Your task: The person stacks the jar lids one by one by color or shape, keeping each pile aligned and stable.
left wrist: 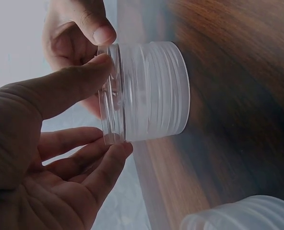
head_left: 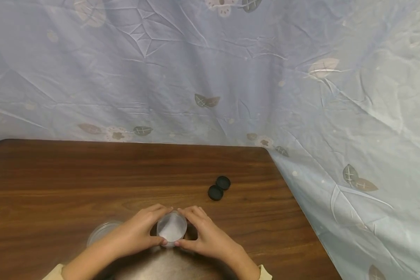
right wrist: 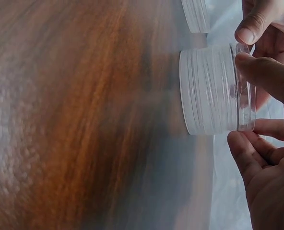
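Near the front of the table stands a stack of clear, ridged round plastic dishes (left wrist: 156, 91). The topmost clear round dish (head_left: 172, 227) is held at its rim by both hands, one on each side. My left hand (head_left: 140, 229) has its thumb at the near edge and fingers round the far left side. Opposite it, my right hand (head_left: 208, 235) grips the same rim, thumb near and fingers beyond. In both wrist views the top piece (right wrist: 247, 105) rests on or just above the stack; any gap is too small to tell.
Another clear ridged stack (head_left: 99, 231) stands to the left, partly behind the left forearm. Two black round caps (head_left: 215, 193) lie touching at the back right. The brown wooden table (head_left: 73, 167) ends at a patterned cloth (head_left: 168, 77) behind and to the right.
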Action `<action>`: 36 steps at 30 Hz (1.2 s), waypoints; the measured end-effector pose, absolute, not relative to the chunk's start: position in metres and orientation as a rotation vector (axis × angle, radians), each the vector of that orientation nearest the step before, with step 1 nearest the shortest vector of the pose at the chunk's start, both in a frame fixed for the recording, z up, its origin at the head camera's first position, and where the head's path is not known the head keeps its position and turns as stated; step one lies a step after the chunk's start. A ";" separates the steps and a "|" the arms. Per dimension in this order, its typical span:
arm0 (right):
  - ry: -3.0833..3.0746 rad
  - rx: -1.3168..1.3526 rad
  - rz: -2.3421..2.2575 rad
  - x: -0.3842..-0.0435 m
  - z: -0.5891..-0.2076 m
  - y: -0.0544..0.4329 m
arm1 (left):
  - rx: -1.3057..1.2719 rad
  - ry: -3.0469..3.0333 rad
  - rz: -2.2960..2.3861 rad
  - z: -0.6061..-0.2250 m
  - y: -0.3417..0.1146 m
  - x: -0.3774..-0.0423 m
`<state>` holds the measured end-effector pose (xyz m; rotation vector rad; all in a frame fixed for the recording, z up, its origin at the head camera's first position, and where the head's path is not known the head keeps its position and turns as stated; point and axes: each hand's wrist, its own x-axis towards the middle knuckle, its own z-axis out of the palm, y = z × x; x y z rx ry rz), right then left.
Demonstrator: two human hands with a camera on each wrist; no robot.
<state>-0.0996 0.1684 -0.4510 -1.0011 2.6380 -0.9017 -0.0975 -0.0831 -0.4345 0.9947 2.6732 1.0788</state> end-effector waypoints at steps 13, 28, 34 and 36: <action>2.624 -0.953 -0.907 -0.101 -0.452 0.167 | 0.987 2.680 1.085 -0.437 -0.085 -0.099; 2.638 -0.993 -0.915 -0.101 -0.453 0.166 | 1.008 2.649 1.086 -0.436 -0.088 -0.101; 2.625 -0.965 -0.931 -0.100 -0.454 0.166 | 0.993 2.629 1.085 -0.436 -0.089 -0.101; 2.624 -0.956 -0.932 -0.100 -0.455 0.166 | 0.989 2.625 1.087 -0.436 -0.089 -0.101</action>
